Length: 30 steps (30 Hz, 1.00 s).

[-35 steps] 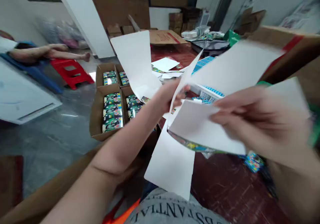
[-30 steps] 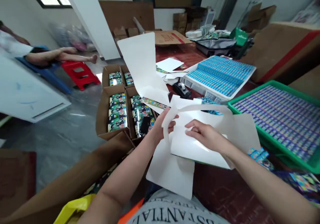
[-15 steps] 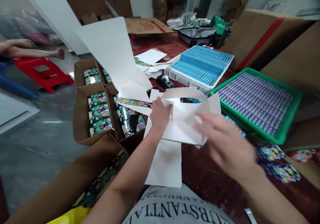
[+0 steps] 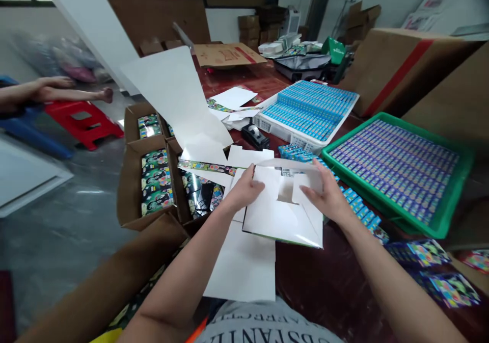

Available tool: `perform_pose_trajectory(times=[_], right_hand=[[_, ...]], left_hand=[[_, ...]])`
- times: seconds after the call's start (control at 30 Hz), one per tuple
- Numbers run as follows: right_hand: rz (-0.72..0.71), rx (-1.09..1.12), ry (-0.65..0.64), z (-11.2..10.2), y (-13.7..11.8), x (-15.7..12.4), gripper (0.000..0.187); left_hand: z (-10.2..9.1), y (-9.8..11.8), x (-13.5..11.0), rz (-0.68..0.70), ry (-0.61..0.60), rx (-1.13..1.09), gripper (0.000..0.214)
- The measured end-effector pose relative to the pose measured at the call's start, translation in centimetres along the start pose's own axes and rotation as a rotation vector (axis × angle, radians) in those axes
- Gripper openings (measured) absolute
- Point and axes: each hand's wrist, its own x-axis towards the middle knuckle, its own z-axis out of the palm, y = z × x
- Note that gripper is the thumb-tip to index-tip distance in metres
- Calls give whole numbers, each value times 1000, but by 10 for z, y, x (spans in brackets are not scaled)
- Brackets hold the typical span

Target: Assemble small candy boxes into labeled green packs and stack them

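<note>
Between my hands is a white cardboard box [image 4: 282, 221], partly folded, its inner flaps turned in and a gap showing at the middle. My left hand [image 4: 244, 189] grips its left side, thumb on the flap. On the opposite side my right hand [image 4: 327, 194] holds the edge, with the thumb over the right flap. Beneath the box lie flat white card blanks [image 4: 244, 266] on the dark red table [image 4: 305, 276]. Just beyond, a row of small blue packs [image 4: 357, 205] runs behind my right hand.
A white crate [image 4: 275, 127] of blue packs and a green tray [image 4: 431, 228] of purple packs stand to the right. A tape dispenser [image 4: 255, 136] sits beyond the box. Open cartons [image 4: 128, 200] line the left. Another person's legs [image 4: 72, 93] rest over a red stool [image 4: 82, 124].
My right hand, blurred and apart before, has come in and taken hold of the box's right side. The box's raised flaps are now folded down, and the box has come nearer to me.
</note>
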Motion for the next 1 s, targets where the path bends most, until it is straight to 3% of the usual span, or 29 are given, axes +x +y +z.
perform_pose_trajectory(times=[0.13,0.23,0.33,0.43,0.5,0.6,0.67,0.77,0.83,1.0], right_hand=[[-280,-234,-275,-17,-11,6,51],[-172,-366,-436,-13,-29,13,44],[-17,-518,-369,6,-47,20,40],[35,-594,-283,20,-56,23,34],[30,-501,-294,18,-56,23,33],[-72,-168,-371,0,-51,25,30],[-79,6,-354,-18,-50,29,42],[116,58,-346,-40,-59,37,79],[221,25,-442,-47,-69,41,78],[167,50,-579,-36,-81,41,64]], left_hand=[[-11,0,0,-15,-102,-84,55],[-10,1,2,-29,-184,-210,55],[-7,2,1,-15,-194,-318,55],[-8,4,-7,7,-179,-363,57],[-13,5,-14,-26,-164,-418,60],[-29,8,-25,-90,-105,-543,68],[-43,11,-32,-86,-97,-628,71],[-58,18,-39,-25,-127,-721,69],[-63,23,-43,-10,-133,-740,69],[-60,19,-53,-323,-351,-610,69]])
